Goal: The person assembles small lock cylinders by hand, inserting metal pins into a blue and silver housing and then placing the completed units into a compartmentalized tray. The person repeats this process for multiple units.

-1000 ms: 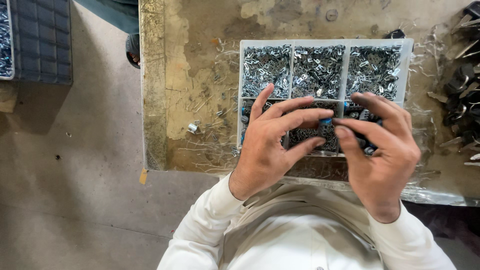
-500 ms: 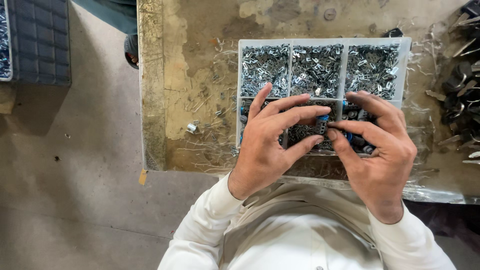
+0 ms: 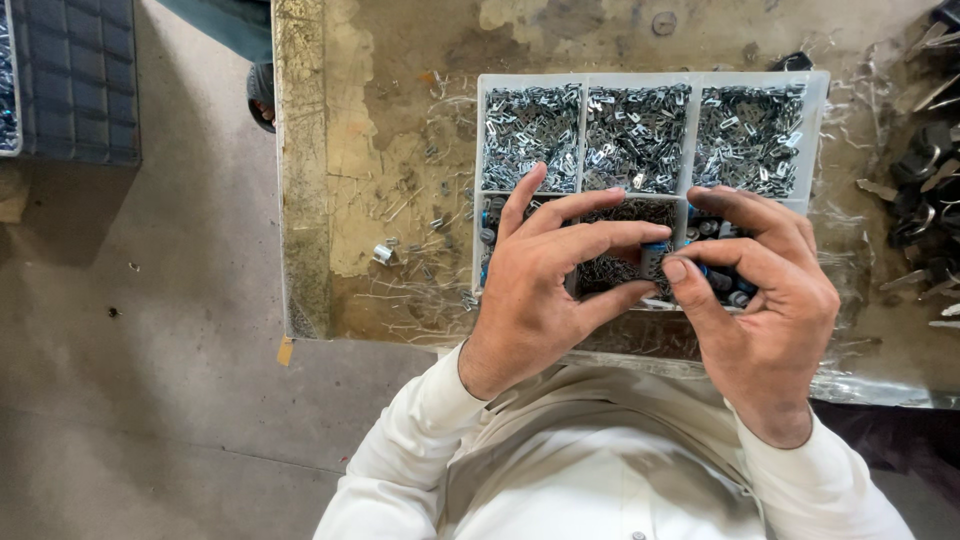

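Worn bench (image 3: 400, 130); parts tray (image 3: 815, 130) under both hands (image 3: 540, 290)

A compartmented tray (image 3: 820, 130) sits on the workbench (image 3: 400, 150), its far row holding metal clips (image 3: 640, 135). Both hands, left hand (image 3: 545, 290) and right hand (image 3: 765, 310), meet over its near row, pinching a small cylindrical part (image 3: 655, 258) between them. Loose parts (image 3: 920, 180) lie right of the tray.

The compartment tray (image 3: 820, 130) at the upper middle of the frame looks like pale, smooth, slightly translucent plastic. Its upper cells hold bright, shiny metal clips (image 3: 640, 135); the lower cells hold duller dark parts with glossy blue caps (image 3: 725, 285). The workbench top (image 3: 390, 130) is rough, stained and matt, scattered with thin glinting wire offcuts (image 3: 405, 205). The floor (image 3: 130, 380) at the left is matt grey concrete. The sleeves (image 3: 400, 470) are soft, matt off-white cloth.
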